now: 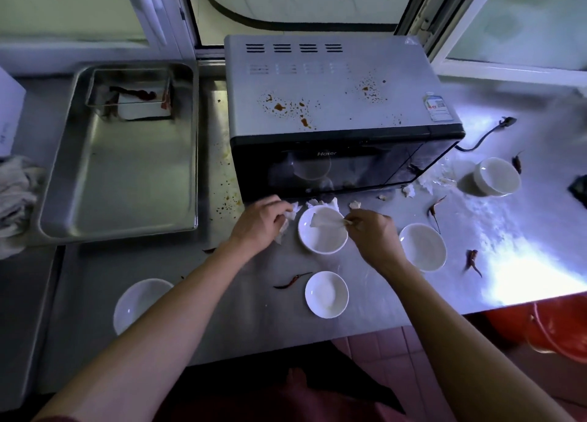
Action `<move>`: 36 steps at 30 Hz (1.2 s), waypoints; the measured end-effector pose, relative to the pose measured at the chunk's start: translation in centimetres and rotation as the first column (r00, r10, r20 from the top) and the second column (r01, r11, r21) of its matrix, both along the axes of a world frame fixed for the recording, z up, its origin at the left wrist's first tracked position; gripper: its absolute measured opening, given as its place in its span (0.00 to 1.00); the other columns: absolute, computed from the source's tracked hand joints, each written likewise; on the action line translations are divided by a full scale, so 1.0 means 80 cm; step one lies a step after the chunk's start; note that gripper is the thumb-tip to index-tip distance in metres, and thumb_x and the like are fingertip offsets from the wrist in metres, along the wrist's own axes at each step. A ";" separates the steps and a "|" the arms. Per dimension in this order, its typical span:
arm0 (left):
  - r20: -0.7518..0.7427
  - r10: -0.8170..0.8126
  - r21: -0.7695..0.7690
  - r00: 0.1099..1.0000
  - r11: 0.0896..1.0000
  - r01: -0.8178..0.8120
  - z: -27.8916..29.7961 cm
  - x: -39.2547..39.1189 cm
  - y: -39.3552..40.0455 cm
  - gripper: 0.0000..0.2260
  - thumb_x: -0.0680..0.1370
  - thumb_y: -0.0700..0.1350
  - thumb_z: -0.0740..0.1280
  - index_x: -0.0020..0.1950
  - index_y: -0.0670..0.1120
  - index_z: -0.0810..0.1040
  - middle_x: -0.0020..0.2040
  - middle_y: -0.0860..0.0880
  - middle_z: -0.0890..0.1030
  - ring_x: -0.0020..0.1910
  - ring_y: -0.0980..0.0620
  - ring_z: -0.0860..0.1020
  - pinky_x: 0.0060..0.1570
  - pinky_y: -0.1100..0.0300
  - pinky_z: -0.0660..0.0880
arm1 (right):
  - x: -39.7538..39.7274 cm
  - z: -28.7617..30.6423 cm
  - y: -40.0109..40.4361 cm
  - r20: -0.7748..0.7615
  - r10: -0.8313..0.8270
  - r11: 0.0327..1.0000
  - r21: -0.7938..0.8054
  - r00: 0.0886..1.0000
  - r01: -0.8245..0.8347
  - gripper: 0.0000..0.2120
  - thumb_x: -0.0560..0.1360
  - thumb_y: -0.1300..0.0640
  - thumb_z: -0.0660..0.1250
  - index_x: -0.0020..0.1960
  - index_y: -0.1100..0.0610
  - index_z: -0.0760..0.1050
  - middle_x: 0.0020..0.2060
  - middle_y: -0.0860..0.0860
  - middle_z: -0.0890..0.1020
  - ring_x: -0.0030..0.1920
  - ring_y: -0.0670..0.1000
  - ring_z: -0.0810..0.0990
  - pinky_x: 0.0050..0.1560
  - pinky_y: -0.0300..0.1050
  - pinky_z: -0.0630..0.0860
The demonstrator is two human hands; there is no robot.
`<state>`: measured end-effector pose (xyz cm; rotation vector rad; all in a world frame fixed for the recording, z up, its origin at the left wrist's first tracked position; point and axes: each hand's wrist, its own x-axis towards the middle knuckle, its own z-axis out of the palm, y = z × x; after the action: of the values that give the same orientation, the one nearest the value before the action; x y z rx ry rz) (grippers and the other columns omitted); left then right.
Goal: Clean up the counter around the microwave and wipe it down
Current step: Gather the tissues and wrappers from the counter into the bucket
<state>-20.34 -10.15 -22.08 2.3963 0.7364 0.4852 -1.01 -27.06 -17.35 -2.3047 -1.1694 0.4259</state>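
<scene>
Right hand [370,231] pinches tissue [324,220] over dish [320,240]

A: What do I have on head cam?

B: I see the left hand [265,218] closed on crumpled tissue [287,220], right hand [370,231] pinching a paper scrap [325,220] over a white dish [322,231], just in front of the microwave [333,110].

A: Counter?

B: I count more white dishes [326,294] and dried chilies [290,282] scattered on the steel counter [508,231]. Brown splatter [286,108] on the microwave top. Steel tray [127,161] left, cloth [14,193] beside it.
</scene>
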 end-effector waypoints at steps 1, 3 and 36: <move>0.016 -0.012 0.002 1.000 1.000 0.012 0.007 0.007 -0.002 0.10 0.73 0.36 0.68 0.53 0.44 0.83 0.48 0.48 0.81 0.46 0.47 0.81 0.44 0.58 0.76 | 0.004 0.004 -0.006 0.005 -0.024 1.000 0.004 1.000 0.024 0.06 0.73 0.65 0.69 0.46 0.59 0.84 0.37 0.56 0.84 0.36 0.57 0.78 0.36 0.42 0.69; 0.044 -0.046 0.005 0.998 0.999 0.045 0.023 0.024 -0.011 0.10 0.74 0.35 0.68 0.51 0.44 0.84 0.47 0.48 0.81 0.45 0.50 0.80 0.44 0.63 0.72 | 0.013 0.010 -0.019 0.040 -0.058 0.998 0.016 0.997 0.057 0.05 0.72 0.65 0.68 0.44 0.60 0.83 0.35 0.57 0.83 0.36 0.60 0.78 0.36 0.47 0.73; -0.119 -0.747 0.055 0.654 0.653 0.755 0.073 0.574 -0.579 0.09 0.72 0.35 0.68 0.49 0.43 0.83 0.46 0.47 0.83 0.45 0.45 0.81 0.46 0.58 0.74 | 0.348 0.008 -0.695 -0.011 -0.762 0.647 0.039 0.647 0.762 0.09 0.73 0.65 0.67 0.47 0.57 0.85 0.41 0.55 0.86 0.44 0.56 0.82 0.46 0.46 0.76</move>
<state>25.58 -56.44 -16.25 2.5504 -0.3146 0.0554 26.83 -82.69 -16.71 -2.4961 -0.1009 0.0602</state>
